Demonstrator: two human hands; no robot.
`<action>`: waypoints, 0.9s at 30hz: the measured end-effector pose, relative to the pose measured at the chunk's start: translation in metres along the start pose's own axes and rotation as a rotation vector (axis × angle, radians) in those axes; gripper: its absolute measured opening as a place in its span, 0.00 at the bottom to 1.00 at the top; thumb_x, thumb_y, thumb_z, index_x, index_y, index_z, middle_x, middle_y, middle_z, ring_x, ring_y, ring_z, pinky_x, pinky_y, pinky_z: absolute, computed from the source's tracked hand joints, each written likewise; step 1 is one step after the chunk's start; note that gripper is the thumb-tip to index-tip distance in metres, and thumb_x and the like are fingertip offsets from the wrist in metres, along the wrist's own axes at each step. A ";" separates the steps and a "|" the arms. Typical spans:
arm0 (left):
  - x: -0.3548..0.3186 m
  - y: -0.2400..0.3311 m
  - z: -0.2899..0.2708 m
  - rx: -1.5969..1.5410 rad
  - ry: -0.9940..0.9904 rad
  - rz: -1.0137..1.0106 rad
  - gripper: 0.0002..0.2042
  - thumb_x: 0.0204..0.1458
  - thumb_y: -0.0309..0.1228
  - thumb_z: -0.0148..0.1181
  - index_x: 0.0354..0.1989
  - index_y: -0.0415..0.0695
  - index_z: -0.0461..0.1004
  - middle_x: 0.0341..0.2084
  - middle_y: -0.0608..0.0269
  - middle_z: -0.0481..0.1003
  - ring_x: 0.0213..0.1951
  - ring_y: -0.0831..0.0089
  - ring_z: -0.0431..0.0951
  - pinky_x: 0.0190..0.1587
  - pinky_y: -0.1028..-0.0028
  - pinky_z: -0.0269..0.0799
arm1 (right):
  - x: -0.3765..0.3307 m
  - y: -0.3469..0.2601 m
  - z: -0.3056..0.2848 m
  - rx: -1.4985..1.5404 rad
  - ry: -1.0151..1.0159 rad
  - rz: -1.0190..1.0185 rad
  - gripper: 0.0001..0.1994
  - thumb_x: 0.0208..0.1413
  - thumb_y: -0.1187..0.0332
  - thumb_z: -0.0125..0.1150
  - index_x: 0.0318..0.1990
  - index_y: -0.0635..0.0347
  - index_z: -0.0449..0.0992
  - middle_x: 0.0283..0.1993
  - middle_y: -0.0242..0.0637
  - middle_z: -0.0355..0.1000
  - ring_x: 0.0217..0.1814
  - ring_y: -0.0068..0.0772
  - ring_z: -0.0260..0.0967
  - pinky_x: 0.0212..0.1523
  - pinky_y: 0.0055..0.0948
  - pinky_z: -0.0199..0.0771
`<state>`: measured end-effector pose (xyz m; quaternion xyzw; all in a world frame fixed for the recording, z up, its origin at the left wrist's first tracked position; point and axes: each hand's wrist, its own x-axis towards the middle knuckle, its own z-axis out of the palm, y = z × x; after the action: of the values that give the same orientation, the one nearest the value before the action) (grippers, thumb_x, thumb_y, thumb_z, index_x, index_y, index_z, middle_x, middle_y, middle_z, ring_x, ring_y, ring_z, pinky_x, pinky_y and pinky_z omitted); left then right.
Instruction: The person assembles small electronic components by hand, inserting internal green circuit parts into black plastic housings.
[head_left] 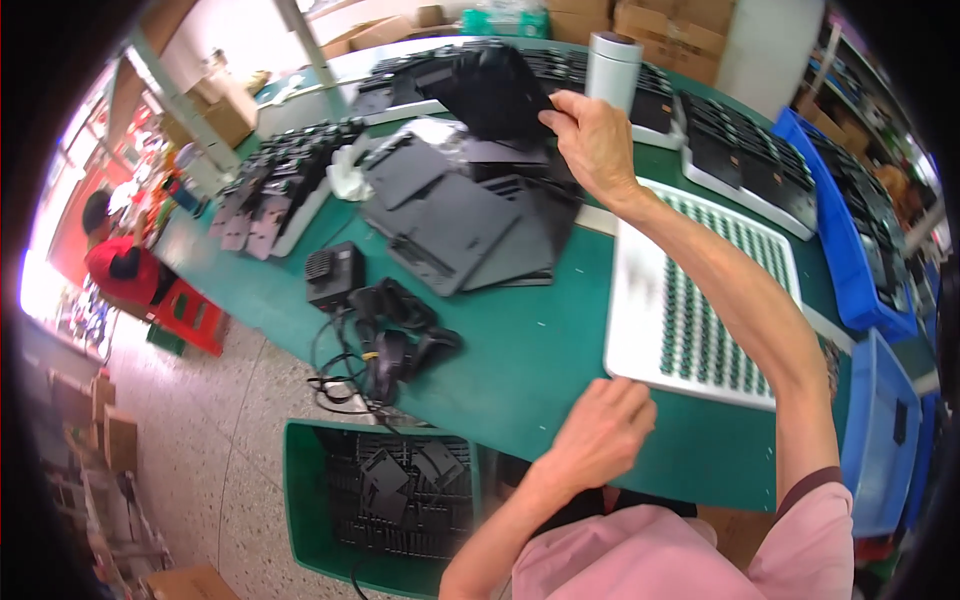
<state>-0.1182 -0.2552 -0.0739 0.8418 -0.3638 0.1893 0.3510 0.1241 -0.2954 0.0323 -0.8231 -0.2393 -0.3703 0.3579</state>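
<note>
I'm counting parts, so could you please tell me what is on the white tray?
Rows of small green parts sit on the white tray; its lower-left part looks bare. The right forearm hides whatever lies behind it.

The right forearm [735, 270] hid part of the white tray [636, 310]; the lower edge cut off the pink shirt [620, 550].

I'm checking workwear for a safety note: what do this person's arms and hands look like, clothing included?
The left hand and right hand are ungloved, with no watch or bracelet visible. The right arm wears a short pink sleeve edged with a dark brownish band. The left sleeve's edge can't be made out.
</note>
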 end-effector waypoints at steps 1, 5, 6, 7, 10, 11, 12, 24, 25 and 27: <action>-0.003 -0.002 0.002 0.007 0.035 -0.004 0.07 0.42 0.27 0.61 0.28 0.41 0.70 0.30 0.60 0.67 0.34 0.62 0.69 0.36 0.65 0.64 | -0.002 -0.007 -0.022 0.047 -0.075 0.116 0.07 0.51 0.70 0.60 0.25 0.62 0.75 0.18 0.49 0.68 0.23 0.49 0.70 0.28 0.40 0.71; -0.003 -0.009 -0.006 0.028 0.105 -0.034 0.07 0.40 0.21 0.61 0.29 0.39 0.73 0.29 0.56 0.72 0.34 0.57 0.74 0.37 0.62 0.70 | -0.046 -0.027 -0.132 0.649 -0.342 0.570 0.15 0.57 0.66 0.61 0.20 0.61 0.69 0.21 0.26 0.62 0.25 0.16 0.62 0.31 0.25 0.76; -0.001 -0.003 -0.014 0.011 0.103 -0.072 0.08 0.40 0.18 0.61 0.31 0.37 0.74 0.32 0.54 0.74 0.36 0.55 0.75 0.39 0.63 0.72 | -0.064 -0.035 -0.161 0.669 -0.382 0.644 0.14 0.57 0.66 0.61 0.21 0.61 0.70 0.22 0.26 0.62 0.26 0.16 0.63 0.32 0.25 0.76; 0.000 -0.005 -0.012 0.029 0.187 -0.065 0.06 0.39 0.20 0.59 0.28 0.39 0.71 0.29 0.56 0.71 0.33 0.57 0.73 0.36 0.63 0.69 | -0.083 -0.039 -0.189 0.695 -0.419 0.715 0.14 0.57 0.66 0.61 0.22 0.61 0.70 0.23 0.26 0.63 0.27 0.17 0.63 0.32 0.25 0.76; 0.002 -0.007 -0.005 0.042 0.305 -0.089 0.09 0.40 0.14 0.61 0.32 0.35 0.75 0.32 0.54 0.75 0.34 0.56 0.75 0.35 0.65 0.72 | -0.154 -0.042 -0.268 0.730 -0.490 0.971 0.11 0.56 0.65 0.63 0.25 0.60 0.73 0.26 0.25 0.65 0.31 0.17 0.67 0.30 0.23 0.77; 0.007 -0.002 -0.005 0.008 0.324 -0.139 0.08 0.43 0.15 0.62 0.33 0.36 0.76 0.31 0.55 0.76 0.34 0.58 0.76 0.36 0.66 0.72 | -0.177 -0.048 -0.283 0.717 -0.469 1.062 0.12 0.55 0.68 0.64 0.23 0.58 0.69 0.23 0.24 0.63 0.25 0.15 0.66 0.26 0.22 0.77; 0.007 0.000 -0.006 -0.002 0.348 -0.145 0.08 0.43 0.15 0.62 0.33 0.36 0.77 0.32 0.55 0.77 0.34 0.59 0.77 0.36 0.67 0.72 | -0.200 -0.051 -0.297 0.693 -0.527 1.149 0.10 0.56 0.66 0.63 0.28 0.61 0.74 0.27 0.26 0.67 0.30 0.17 0.68 0.28 0.22 0.76; 0.015 0.039 0.009 -0.075 -0.036 0.037 0.16 0.34 0.22 0.71 0.36 0.37 0.77 0.36 0.57 0.76 0.37 0.58 0.75 0.37 0.65 0.72 | -0.300 -0.054 -0.306 0.710 -0.618 1.430 0.14 0.56 0.67 0.64 0.23 0.65 0.69 0.21 0.28 0.67 0.22 0.18 0.69 0.23 0.22 0.76; 0.015 0.039 0.011 -0.089 -0.069 0.048 0.18 0.32 0.23 0.71 0.36 0.38 0.77 0.36 0.57 0.75 0.36 0.58 0.74 0.36 0.65 0.72 | -0.297 -0.056 -0.303 0.716 -0.618 1.428 0.14 0.56 0.67 0.64 0.23 0.65 0.69 0.21 0.28 0.67 0.22 0.18 0.69 0.23 0.22 0.76; 0.015 0.037 0.013 -0.034 -0.080 0.050 0.19 0.33 0.23 0.71 0.38 0.38 0.76 0.35 0.59 0.75 0.36 0.59 0.74 0.36 0.65 0.71 | -0.286 -0.062 -0.297 0.521 -0.662 1.380 0.15 0.56 0.67 0.64 0.23 0.67 0.69 0.22 0.32 0.72 0.20 0.21 0.71 0.22 0.21 0.74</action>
<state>-0.1354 -0.2903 -0.0578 0.8334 -0.4014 0.1580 0.3455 -0.2218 -0.5212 -0.0259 -0.7422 0.1506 0.2650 0.5968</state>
